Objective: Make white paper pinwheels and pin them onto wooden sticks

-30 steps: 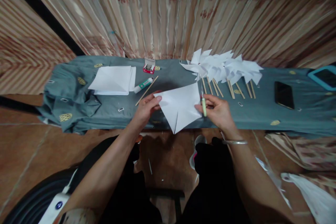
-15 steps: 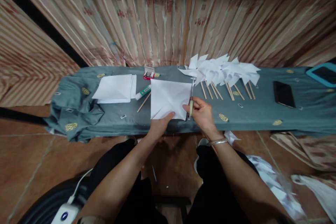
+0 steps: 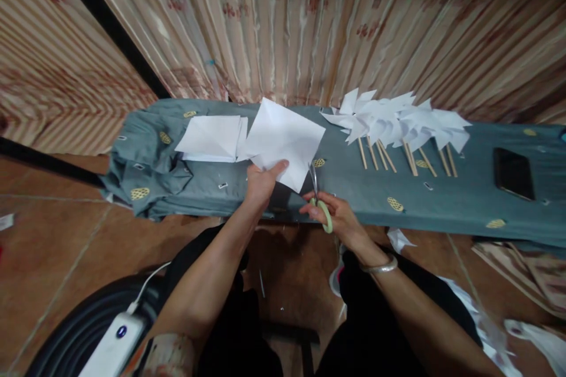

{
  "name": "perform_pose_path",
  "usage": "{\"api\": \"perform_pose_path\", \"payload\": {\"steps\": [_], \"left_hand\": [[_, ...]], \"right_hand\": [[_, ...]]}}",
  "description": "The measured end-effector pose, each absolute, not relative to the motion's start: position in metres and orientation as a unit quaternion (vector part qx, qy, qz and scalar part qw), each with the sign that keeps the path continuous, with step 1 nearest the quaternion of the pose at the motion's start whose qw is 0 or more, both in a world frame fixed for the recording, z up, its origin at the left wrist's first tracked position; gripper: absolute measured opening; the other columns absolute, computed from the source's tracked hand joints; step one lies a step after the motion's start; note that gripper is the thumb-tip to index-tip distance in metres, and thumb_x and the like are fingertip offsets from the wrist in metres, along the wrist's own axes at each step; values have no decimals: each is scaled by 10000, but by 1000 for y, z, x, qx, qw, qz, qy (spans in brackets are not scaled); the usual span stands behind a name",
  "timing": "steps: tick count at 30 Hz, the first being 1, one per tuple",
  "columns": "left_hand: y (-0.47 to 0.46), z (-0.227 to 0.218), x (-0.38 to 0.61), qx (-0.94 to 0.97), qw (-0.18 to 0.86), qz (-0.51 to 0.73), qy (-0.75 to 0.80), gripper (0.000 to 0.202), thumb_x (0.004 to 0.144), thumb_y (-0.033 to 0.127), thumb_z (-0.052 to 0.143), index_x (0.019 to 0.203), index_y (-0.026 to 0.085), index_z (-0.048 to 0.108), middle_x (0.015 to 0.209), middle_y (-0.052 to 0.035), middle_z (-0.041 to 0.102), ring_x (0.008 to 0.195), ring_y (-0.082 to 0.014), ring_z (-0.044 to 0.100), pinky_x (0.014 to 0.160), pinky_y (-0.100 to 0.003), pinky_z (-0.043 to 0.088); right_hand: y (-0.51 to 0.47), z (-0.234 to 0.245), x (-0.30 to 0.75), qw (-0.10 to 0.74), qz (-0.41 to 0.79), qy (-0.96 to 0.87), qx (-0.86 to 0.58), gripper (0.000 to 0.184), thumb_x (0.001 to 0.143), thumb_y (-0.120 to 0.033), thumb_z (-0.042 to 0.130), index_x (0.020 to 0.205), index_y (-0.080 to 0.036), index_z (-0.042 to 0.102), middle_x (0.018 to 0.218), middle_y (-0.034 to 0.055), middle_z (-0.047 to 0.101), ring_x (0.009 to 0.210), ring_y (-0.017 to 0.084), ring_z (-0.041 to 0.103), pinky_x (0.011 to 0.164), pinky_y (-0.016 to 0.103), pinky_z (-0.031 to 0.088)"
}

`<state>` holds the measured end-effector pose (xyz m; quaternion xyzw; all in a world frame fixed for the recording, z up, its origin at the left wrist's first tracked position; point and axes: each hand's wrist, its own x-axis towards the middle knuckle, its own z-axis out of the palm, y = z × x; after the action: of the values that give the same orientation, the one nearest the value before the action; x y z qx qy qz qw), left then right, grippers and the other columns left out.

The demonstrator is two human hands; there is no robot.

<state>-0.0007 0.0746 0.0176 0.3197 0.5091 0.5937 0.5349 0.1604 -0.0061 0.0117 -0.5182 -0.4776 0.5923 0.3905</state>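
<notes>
A white square of paper [image 3: 287, 132] is pinched at its lower left edge by my left hand [image 3: 263, 182], thumb on top. The sheet is turned so that one corner points toward me. In my right hand [image 3: 338, 215] are scissors [image 3: 327, 219] with pale green handles. Their metal blades point away from me, close beside the paper's lower right edge. Whether the blades touch the sheet I cannot tell. Left of the held sheet lies a stack of white paper squares [image 3: 210, 138], its right side partly covered.
Several white paper pinwheels [image 3: 398, 121] on wooden sticks lie along the back right of the cloth-covered table [image 3: 375, 188]. A black phone [image 3: 513, 174] rests farther right. Paper scraps [image 3: 400, 240] lie on the floor, and a white power bank [image 3: 112, 344] sits at lower left.
The paper has been rotated, so a corner now points toward me. My right hand with the scissors has drawn closer to me and away from the sheet's side. The camera view has shifted left.
</notes>
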Motion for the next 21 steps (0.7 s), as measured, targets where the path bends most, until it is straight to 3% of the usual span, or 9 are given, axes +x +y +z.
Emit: {"api": "perform_pose_path", "payload": {"steps": [6, 21], "left_hand": [[85, 19, -11, 313, 513, 633, 489, 378, 509, 268, 838, 838, 122, 720, 912, -73, 758, 799, -180, 681, 755, -277, 538], [77, 17, 2, 301, 535, 625, 482, 324, 483, 244, 840, 760, 125, 721, 766, -44, 732, 643, -154, 628, 658, -284, 524]], "right_hand": [[-23, 8, 156, 312, 634, -496, -505, 428, 736, -543, 738, 964, -192, 648, 792, 18, 697, 646, 115, 546, 589, 245, 410], [-13, 16, 148, 313, 666, -469, -489, 467, 682, -587, 744, 897, -187, 636, 762, 17, 682, 622, 112, 555, 588, 252, 439]]}}
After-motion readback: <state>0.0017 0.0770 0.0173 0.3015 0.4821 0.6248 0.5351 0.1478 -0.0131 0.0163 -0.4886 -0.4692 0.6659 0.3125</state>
